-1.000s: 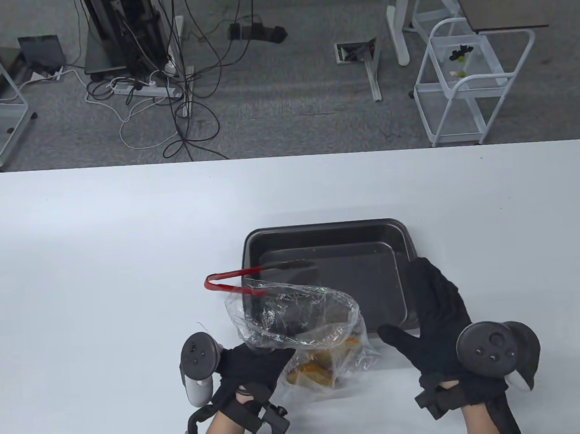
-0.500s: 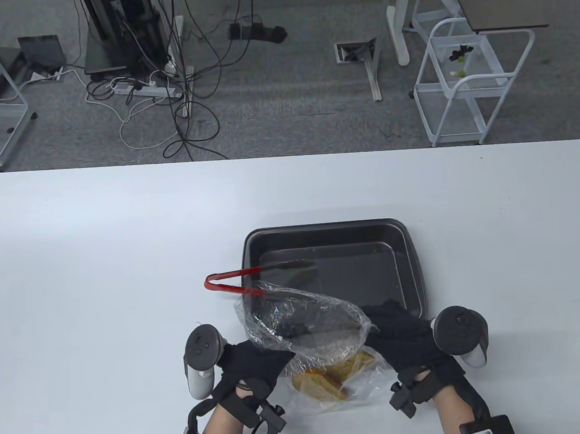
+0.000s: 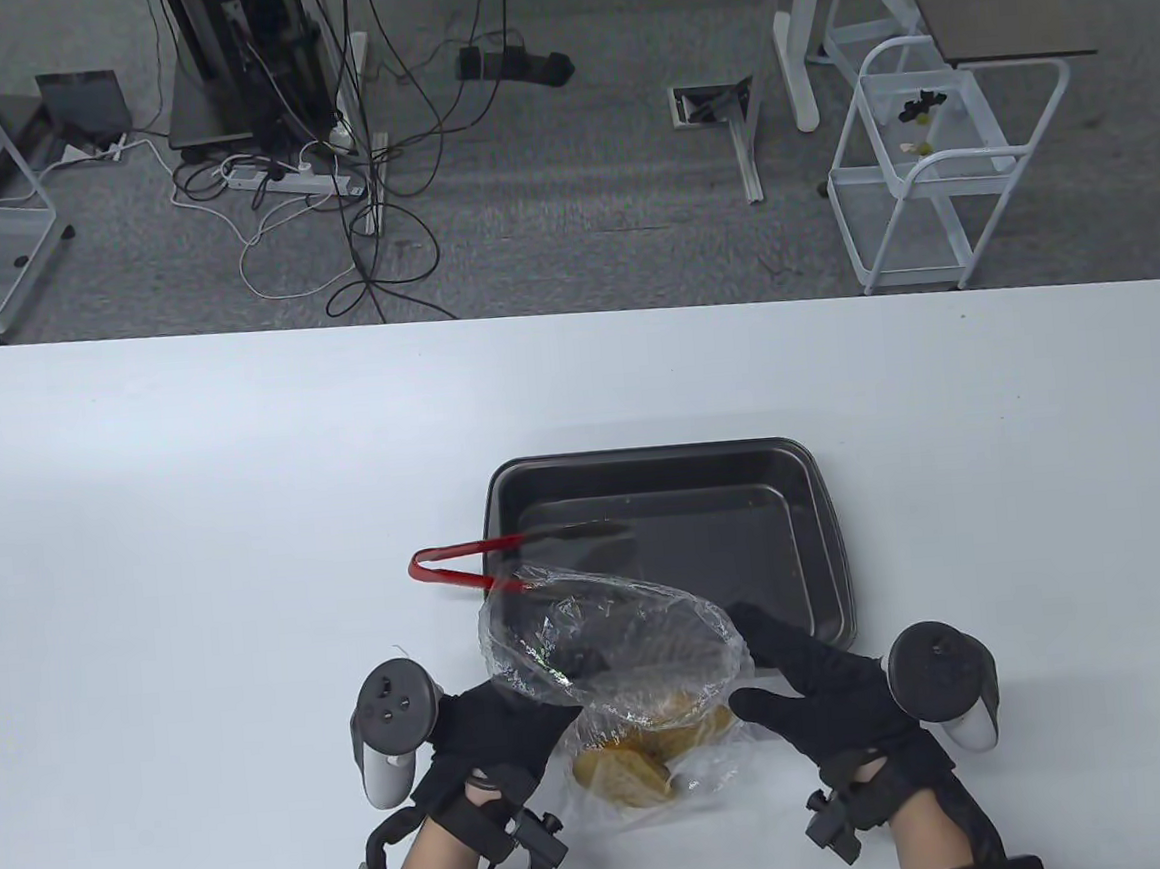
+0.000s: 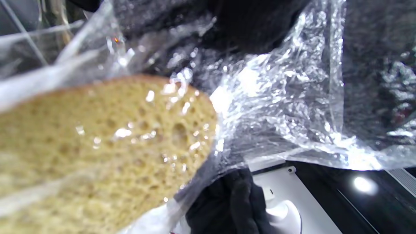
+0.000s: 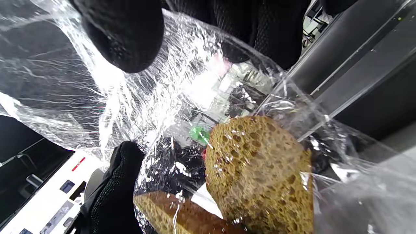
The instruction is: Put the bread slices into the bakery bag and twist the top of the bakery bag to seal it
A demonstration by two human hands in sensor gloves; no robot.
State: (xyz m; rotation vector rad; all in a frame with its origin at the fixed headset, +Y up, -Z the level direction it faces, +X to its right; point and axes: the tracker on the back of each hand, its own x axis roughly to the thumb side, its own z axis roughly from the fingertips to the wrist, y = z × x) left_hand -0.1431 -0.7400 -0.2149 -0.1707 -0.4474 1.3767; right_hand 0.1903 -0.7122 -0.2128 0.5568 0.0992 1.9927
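Note:
A clear bakery bag stands at the table's near edge, in front of the tray, its mouth open upward. Several bread slices lie in its bottom; the left wrist view fills with one slice behind the film, and the right wrist view shows another slice. My left hand grips the bag's left rim, its fingertips hidden by the plastic. My right hand is at the bag's right rim with thumb and fingers spread and fairly straight against the film.
A dark baking tray sits just beyond the bag, holding no bread. Red-handled tongs lie across its left rim. The white table extends left and far; its near edge is close under my wrists.
My right hand moved left from beside the tray to the bag's right rim. The bag's mouth got narrower and the bread shifted slightly. My left hand kept its hold.

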